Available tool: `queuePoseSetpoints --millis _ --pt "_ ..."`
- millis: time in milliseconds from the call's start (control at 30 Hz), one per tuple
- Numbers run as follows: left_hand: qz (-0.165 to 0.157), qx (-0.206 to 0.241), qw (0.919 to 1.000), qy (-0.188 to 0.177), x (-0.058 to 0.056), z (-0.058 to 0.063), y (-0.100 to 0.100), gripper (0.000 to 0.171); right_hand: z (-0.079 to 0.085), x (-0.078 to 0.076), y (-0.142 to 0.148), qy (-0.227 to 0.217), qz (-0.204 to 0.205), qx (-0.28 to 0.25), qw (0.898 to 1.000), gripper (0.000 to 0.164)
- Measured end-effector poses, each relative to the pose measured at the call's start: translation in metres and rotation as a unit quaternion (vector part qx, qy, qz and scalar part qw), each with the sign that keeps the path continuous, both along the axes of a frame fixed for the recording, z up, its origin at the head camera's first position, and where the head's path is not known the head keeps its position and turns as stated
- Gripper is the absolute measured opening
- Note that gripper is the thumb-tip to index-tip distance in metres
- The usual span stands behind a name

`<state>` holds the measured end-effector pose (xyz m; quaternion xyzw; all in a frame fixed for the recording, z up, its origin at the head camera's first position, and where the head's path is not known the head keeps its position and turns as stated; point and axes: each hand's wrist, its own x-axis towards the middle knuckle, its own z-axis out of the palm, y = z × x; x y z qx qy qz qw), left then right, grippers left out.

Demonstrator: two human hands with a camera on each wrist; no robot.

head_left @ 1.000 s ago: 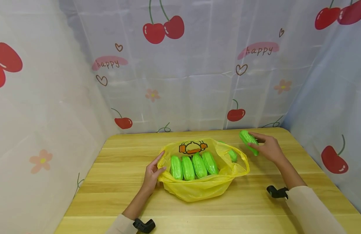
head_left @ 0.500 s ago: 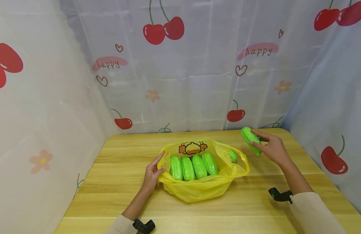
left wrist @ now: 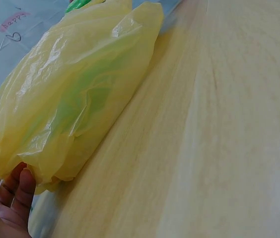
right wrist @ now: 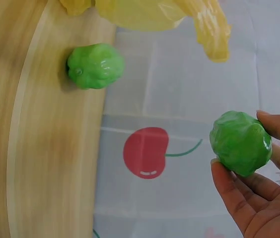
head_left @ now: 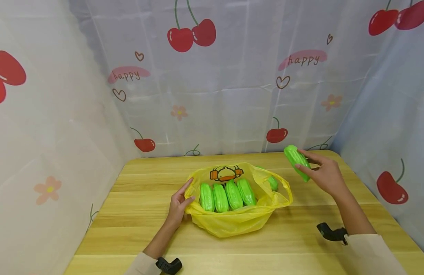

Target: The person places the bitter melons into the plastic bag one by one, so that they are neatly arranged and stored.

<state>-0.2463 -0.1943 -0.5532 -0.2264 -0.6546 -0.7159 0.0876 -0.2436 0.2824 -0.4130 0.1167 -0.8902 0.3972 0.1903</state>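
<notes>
A yellow plastic bag (head_left: 229,225) lies with its mouth spread wide on the table, a cartoon duck printed on its inner back side. Several glossy green bitter melons (head_left: 234,194) lie side by side inside. My left hand (head_left: 177,204) pinches the bag's left rim, thumb over the edge, fingers outside. To the right of the bag, my right hand (head_left: 327,177) holds another bitter melon (head_left: 297,162) raised above the table, between thumb and fingertips. The right wrist view shows this bitter melon (right wrist: 241,144) end-on. One loose bitter melon (right wrist: 98,67) rests on the table by the bag's right handle.
The wooden table (head_left: 146,236) ends at the back against a white curtain (head_left: 225,122) printed with cherries. Curtains also close in the left and right sides. A black wrist camera (head_left: 331,232) sits on the right wrist, and a similar camera (head_left: 169,265) on the left.
My right hand has lifted the bitter melon slightly higher and moved a little to the right. The left hand and the bag have stayed in place.
</notes>
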Motion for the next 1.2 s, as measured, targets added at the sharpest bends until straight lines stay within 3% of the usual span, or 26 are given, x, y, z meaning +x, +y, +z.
queuePoseSetpoints --millis 533,1200 --pt "0.0 -0.003 1.0 -0.001 -0.001 0.0 0.0 0.059 0.013 0.02 -0.015 0.057 0.002 -0.014 0.998 0.054" --pt "0.002 0.002 1.0 -0.009 -0.001 0.0 -0.001 0.06 0.034 0.047 -0.05 0.075 0.036 -0.042 0.996 0.055"
